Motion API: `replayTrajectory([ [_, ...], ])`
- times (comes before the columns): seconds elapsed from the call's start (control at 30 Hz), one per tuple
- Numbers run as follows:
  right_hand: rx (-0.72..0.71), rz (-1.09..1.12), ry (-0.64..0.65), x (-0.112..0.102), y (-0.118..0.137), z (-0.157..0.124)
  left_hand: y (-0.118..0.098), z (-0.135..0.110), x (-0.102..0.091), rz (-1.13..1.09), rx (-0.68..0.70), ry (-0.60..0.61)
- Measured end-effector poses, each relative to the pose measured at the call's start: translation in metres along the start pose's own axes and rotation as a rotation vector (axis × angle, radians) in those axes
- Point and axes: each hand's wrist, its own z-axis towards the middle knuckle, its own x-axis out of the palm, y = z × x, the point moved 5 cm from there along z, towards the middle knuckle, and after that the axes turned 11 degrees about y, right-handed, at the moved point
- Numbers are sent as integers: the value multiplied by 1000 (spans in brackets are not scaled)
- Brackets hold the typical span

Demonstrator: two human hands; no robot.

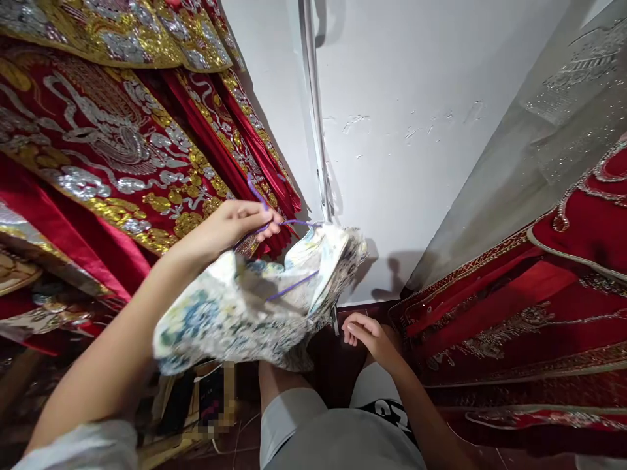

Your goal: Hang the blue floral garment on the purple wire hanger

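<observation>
A white floral cloth (249, 326) with blue, green and yellow flowers and a lacy surface lies bunched in front of me, above my thighs. My left hand (255, 220) is closed in a pinch on a purple cord (255, 189) at the cloth's far edge. One end of this cord sticks up past my fingers, and another stretch runs right to the cloth. A length of the same purple shows across a fold in the middle. Right of the cloth and apart from it, my right hand (365, 334) is closed with curled fingers; anything inside them is hidden.
Red hangings with gold and silver embroidery (127, 137) fill the left side. Red embroidered fabric (490, 326) hangs close on the right. Ahead is a white wall (401, 78) with a metal pole (313, 98). A phone-like dark device (210, 395) rests low on a wooden piece.
</observation>
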Motion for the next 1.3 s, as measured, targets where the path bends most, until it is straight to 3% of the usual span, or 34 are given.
replayTrajectory([
  [0.1,-24,27,22,10,-1,4,5,65,10,-122,55,-38],
  [0.17,-29,32,13,14,-3,3,11,102,17,-191,77,6],
  [0.27,-9,24,-20,12,-9,-1,21,130,27,-253,80,83],
  [0.47,37,-55,-68,-8,-10,20,26,118,45,-241,97,159],
  [0.63,251,-467,-292,-36,5,67,23,113,65,-175,66,290],
  [0.73,385,-676,-355,-46,6,89,28,111,62,-140,89,338],
  [0.87,405,-583,-408,-51,-15,99,40,114,51,0,141,319],
  [0.93,374,-524,-396,-48,-29,98,42,113,50,167,235,222],
  [0.97,353,-501,-382,-45,-35,97,43,108,51,268,306,114],
  [1.07,275,-412,-360,-34,-50,89,57,69,67,489,530,-366],
  [1.13,231,-360,-363,-28,-56,83,89,28,93,463,609,-600],
  [1.2,175,-290,-367,-24,-58,77,137,-11,125,342,568,-785],
  [1.27,118,-209,-360,-21,-57,74,191,-37,159,191,398,-821],
  [1.3,96,-174,-348,-19,-55,72,214,-43,176,125,307,-777],
])
